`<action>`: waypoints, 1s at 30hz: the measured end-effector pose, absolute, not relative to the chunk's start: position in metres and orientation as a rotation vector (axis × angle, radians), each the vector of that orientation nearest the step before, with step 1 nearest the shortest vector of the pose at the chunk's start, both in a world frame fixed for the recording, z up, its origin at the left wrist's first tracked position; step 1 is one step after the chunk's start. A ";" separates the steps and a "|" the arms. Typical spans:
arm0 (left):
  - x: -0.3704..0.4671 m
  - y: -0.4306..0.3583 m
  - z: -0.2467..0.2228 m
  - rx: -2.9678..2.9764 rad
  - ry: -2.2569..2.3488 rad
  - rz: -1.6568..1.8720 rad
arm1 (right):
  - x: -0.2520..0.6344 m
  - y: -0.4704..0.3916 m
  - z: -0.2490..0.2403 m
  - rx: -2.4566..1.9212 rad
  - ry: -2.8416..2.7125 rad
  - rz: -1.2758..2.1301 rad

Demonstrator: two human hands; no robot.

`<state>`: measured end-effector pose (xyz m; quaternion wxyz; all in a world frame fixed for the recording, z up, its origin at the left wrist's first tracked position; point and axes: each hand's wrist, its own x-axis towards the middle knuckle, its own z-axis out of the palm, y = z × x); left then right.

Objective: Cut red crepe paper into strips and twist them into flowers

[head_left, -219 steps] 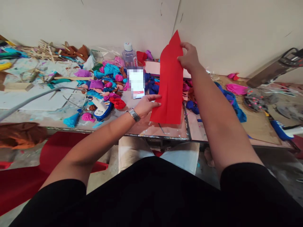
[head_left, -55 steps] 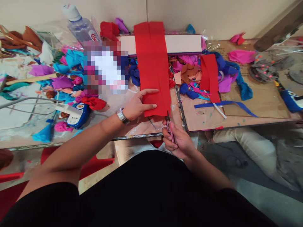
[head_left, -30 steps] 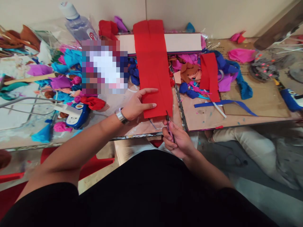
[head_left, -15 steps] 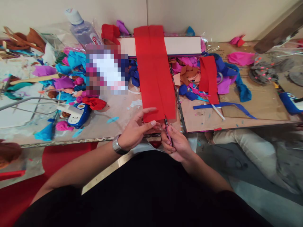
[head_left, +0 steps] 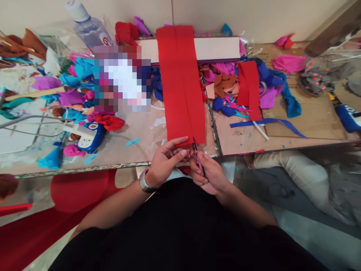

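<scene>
A long red crepe paper strip (head_left: 182, 86) lies lengthwise in front of me, with a line running down its middle. My right hand (head_left: 209, 171) grips small dark-bladed scissors (head_left: 195, 145) with pinkish handles, their tips at the strip's near edge. To the left, my left hand (head_left: 166, 160) is held at the same edge, forefinger stretched out over the paper and thumb apart. Its other fingertips are partly hidden near the scissors, and I cannot tell whether they touch the paper.
A white box (head_left: 217, 49) lies under the strip's far part. Crumpled coloured paper (head_left: 72, 96) covers both sides. A bottle (head_left: 88, 28) stands back left, near a blurred patch. A blue-and-white power strip (head_left: 91, 137) lies left. Another person's leg (head_left: 293, 167) shows at right.
The view has shifted slightly. My left hand has drawn a little towards me, and its thumb and fingers are closer together. The scissors stay in my right hand at the strip's near edge.
</scene>
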<state>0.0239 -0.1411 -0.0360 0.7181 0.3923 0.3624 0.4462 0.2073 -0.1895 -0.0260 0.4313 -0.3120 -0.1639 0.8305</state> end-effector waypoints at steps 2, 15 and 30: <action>0.022 -0.142 -0.037 0.901 0.791 0.975 | 0.207 -0.189 -0.024 -0.774 -0.400 2.070; 0.015 -0.146 -0.021 1.133 0.884 0.882 | 0.209 -0.186 -0.015 -0.783 -0.434 2.038; 0.011 -0.146 -0.019 1.129 0.866 0.825 | 0.209 -0.185 -0.019 -0.780 -0.426 2.028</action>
